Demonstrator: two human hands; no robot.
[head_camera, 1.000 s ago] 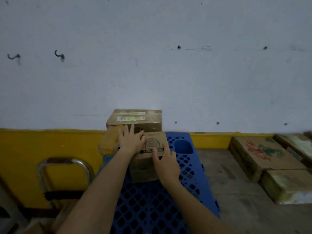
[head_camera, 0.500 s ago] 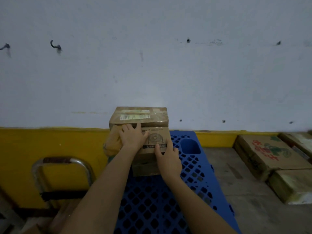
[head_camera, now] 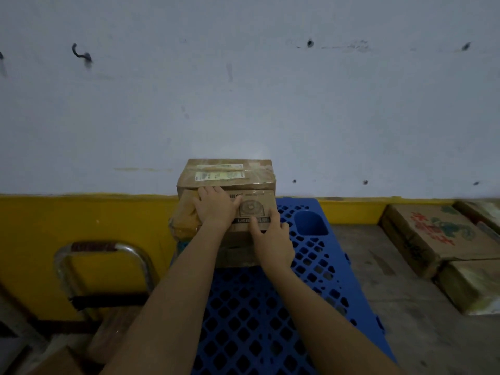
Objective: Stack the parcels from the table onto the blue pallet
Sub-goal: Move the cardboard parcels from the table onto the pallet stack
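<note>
On the blue pallet [head_camera: 251, 315], a small box [head_camera: 251, 209] is pressed flat under both open hands, left hand [head_camera: 216, 209] and right hand [head_camera: 273, 239], against a taller box [head_camera: 227, 173]; release is judged next.

Your left hand [head_camera: 215, 209] and right hand [head_camera: 273, 243] are bare, and both forearms are uncovered, with no sleeves, gloves or jewellery.

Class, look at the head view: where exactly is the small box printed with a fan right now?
The fan box sits centre-frame at the far end of the blue pallet, against the taller taped parcel, under both hands.
</note>
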